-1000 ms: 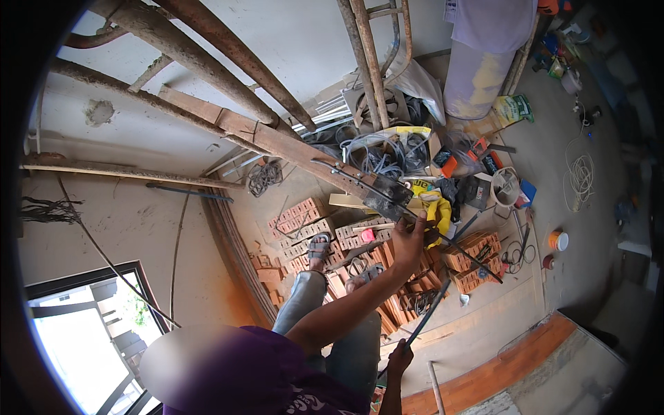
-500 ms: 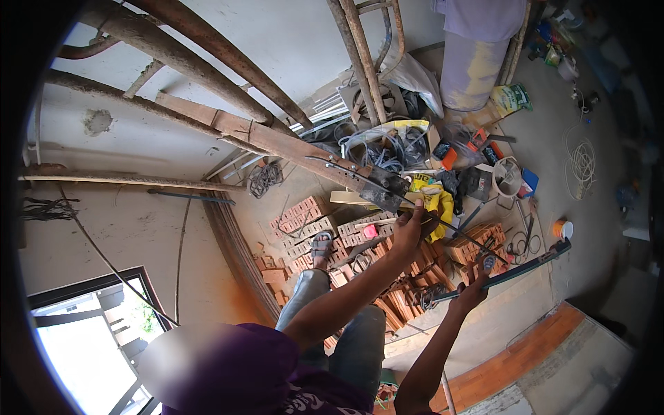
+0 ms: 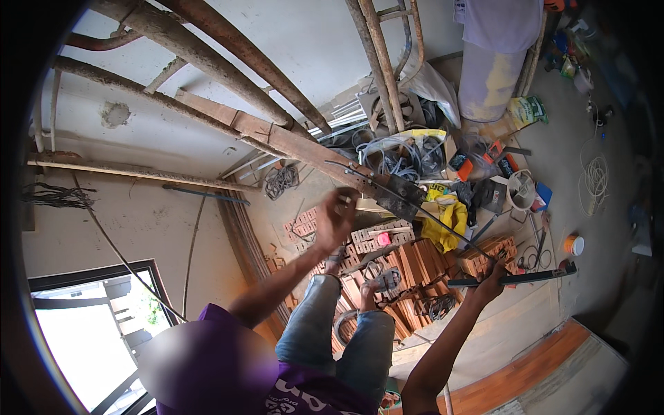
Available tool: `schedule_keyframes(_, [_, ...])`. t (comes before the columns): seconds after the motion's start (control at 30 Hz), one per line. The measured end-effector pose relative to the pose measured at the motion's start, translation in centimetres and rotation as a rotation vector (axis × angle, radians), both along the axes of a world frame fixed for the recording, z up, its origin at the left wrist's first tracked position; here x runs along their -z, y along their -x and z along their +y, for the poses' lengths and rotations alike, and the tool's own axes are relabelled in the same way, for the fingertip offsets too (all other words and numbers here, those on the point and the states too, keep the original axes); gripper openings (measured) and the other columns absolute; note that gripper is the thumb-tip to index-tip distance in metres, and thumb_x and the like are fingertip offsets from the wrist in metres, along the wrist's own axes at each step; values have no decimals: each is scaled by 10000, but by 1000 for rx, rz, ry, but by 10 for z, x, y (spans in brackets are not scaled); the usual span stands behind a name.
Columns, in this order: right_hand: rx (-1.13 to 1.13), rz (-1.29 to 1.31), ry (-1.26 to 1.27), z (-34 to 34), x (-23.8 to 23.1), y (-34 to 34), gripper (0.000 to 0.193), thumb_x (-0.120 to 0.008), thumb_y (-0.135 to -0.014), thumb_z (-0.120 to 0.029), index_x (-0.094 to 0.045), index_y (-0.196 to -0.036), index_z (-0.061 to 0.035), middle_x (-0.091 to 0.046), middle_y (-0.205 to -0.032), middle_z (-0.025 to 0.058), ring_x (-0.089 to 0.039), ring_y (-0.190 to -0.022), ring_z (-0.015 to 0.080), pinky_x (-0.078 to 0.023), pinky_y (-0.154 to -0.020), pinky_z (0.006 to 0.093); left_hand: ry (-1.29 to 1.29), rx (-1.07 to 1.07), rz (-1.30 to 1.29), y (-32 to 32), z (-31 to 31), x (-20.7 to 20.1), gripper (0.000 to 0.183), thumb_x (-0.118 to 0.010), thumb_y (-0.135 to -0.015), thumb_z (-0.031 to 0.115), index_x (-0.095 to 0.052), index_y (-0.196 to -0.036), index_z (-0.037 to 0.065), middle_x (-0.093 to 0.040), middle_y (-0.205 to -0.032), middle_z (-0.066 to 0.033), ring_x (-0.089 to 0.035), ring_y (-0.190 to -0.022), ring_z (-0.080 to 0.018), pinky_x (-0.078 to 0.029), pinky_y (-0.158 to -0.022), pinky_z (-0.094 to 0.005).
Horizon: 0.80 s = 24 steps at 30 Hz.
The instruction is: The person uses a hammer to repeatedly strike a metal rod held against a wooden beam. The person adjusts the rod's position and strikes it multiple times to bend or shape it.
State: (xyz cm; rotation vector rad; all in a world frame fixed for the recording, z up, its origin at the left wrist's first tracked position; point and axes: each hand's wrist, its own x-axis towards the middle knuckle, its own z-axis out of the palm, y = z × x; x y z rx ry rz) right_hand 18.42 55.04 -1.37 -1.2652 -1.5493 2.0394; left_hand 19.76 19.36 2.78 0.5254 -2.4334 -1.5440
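In the head view, the left hand (image 3: 335, 220) has come off the thin rod (image 3: 456, 234) and moved back beside the wooden board (image 3: 297, 149); its fingers are loosely curled, blurred, with nothing seen in them. The right hand (image 3: 488, 282) is wrapped around a dark bar (image 3: 543, 274), which extends to both sides of it. The rod runs from the dark plate (image 3: 404, 197), right of the left hand, to the right hand. With the left hand away, any steadying there likely falls to the right; whether it grips the rod too, one cannot tell.

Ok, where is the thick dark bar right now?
The bar is in the right hand, right of centre in the head view, just below the rightmost brick stack.
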Motion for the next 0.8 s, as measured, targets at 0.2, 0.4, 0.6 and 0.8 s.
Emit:
schedule_keyframes(0.2, [-43, -14, 2, 2, 3, 5, 368, -712, -881, -305, -581, -1076, -21, -656, -886, 53, -546, -593, 48, -297, -397, 159, 667, 285, 246, 53, -99, 10, 181, -691, -801, 32, -666, -981, 36, -643, -1023, -124, -610, -939, -330, -482, -814, -397])
schedule_keyframes(0.4, [-52, -47, -129, 3, -5, 5, 383, -604, -950, -388, -629, -942, -6, -625, -764, 33, -454, -506, 64, -305, -431, 202, 472, 387, 314, 62, -102, 22, 199, -713, -769, -1, -670, -962, 27, -643, -958, -121, -617, -875, -323, -490, -765, -393])
schedule_keyframes(0.6, [-139, -363, -314, 22, -23, -46, 584, -440, -981, -553, -564, -771, -23, -536, -668, 29, -512, -545, 127, -372, -444, 256, 531, 417, 431, 67, -102, 17, 230, -732, -750, 1, -679, -971, 43, -647, -964, -106, -605, -904, -308, -480, -793, -387])
schedule_keyframes(0.8, [-634, -136, -439, 54, -65, -117, 475, -421, -992, -457, -448, -711, -74, -461, -581, 33, -505, -523, 149, -425, -515, 324, 501, 437, 354, 66, -110, 25, 238, -716, -773, 15, -700, -1004, 68, -654, -968, -84, -593, -905, -289, -455, -806, -381])
